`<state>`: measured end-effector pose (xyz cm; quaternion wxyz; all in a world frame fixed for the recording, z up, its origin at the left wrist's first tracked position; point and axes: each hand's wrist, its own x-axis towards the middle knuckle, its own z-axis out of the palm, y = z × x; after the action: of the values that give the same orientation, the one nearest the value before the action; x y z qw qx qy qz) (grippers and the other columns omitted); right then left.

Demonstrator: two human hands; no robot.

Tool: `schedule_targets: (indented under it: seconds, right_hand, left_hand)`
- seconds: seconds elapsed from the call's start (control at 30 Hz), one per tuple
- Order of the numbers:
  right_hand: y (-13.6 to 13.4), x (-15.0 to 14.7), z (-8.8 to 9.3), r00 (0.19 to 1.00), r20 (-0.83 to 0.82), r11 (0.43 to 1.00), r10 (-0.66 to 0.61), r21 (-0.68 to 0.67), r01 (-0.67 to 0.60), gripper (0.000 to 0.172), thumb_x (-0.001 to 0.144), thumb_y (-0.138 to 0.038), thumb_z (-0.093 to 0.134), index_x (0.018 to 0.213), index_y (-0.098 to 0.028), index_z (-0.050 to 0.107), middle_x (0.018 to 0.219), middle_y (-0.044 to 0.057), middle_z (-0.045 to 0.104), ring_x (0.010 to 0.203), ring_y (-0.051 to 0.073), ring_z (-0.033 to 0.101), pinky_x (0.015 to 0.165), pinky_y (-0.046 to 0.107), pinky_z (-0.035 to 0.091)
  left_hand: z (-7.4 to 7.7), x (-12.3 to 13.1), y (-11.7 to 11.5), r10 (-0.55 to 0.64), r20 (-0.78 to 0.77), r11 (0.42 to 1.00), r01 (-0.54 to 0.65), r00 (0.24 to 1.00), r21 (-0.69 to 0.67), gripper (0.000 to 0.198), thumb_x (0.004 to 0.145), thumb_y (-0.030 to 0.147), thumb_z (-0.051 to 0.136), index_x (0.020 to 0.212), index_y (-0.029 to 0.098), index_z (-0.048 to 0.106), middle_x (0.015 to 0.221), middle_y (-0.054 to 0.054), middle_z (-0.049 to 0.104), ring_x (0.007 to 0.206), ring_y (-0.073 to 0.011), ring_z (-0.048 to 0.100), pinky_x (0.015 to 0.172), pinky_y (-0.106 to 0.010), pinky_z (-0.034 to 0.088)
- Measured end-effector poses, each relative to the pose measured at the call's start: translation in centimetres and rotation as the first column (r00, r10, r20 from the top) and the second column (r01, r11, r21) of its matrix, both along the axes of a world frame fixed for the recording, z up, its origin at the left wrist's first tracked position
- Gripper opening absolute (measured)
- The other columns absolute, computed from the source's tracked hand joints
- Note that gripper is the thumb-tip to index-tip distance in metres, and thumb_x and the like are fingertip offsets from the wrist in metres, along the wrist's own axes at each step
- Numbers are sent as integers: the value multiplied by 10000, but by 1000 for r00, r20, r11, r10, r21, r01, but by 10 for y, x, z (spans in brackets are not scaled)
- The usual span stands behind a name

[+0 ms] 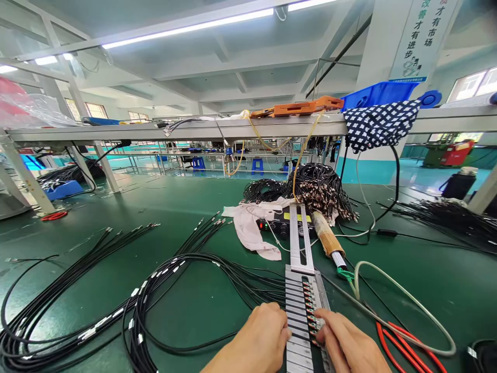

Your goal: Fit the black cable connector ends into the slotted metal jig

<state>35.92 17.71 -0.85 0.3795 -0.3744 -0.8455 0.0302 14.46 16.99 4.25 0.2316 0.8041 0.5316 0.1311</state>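
Note:
A slotted metal fixture [298,300] holds several black cables [248,280] side by side, their small metal and red connector ends in a row along its middle. At the fixture's left edge is my left hand [264,334], its fingers closed round something I cannot make out, beside one black cable. My right hand [345,339] is on the fixture's right side, thumb and fingertips pressed together at a lower connector; what lies between them is too small to tell. Behind the fixture sits a black control box [274,225] partly covered by a pink-white cloth [252,230].
Looped black cables [135,311] with white labels cover the left of the green table [194,202]. A large cable pile [318,189] stands behind the box. To the right lie a taped tool [326,235], red tubing [407,344] and more cables [454,223]. A shelf [194,129] spans above.

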Motion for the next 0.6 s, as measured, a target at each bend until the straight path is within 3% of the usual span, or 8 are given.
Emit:
schedule_targets:
  seconds: [0.13,0.3,0.4,0.5,0.6]
  right_hand:
    - [0,6,3,998,0,998,-57,-16,57,250,973,-162,352,1211,-235,372,834,-32,638,756,81,640,685,126,497]
    - [2,-3,3,997,-10,996,71,-49,-72,232,965,-120,309,1149,-244,380,787,-36,601,687,80,622,646,146,493]
    - [3,0,2,1000,-15,1000,12,2,-11,227,966,-136,321,1152,-237,402,787,-28,609,686,91,629,638,154,496]
    - [2,8,5,997,-51,997,-65,-39,63,205,973,-154,359,1152,-239,412,791,-41,637,707,84,639,657,126,492]
    - [-1,9,8,997,-68,996,-33,-84,27,210,972,-152,372,1157,-246,406,795,-52,643,712,81,641,656,114,488]
  left_hand:
    - [3,1,-2,-3,-35,1000,3,999,-19,141,873,178,428,764,156,513,921,-53,577,841,-177,562,758,-272,441]
    - [2,1,-2,8,-9,1000,-8,1000,2,134,868,179,434,756,162,504,916,-42,576,855,-178,559,757,-276,437]
    - [4,1,-2,25,17,999,-25,1000,-29,106,862,179,464,775,166,523,926,-36,584,864,-173,554,768,-268,426]
    - [6,1,-2,63,59,996,-58,996,-74,39,837,157,498,827,180,528,912,-16,597,865,-166,550,751,-255,405]
    - [6,1,-2,34,93,998,-30,995,-50,51,825,139,501,806,186,505,877,10,594,829,-150,536,721,-240,377]
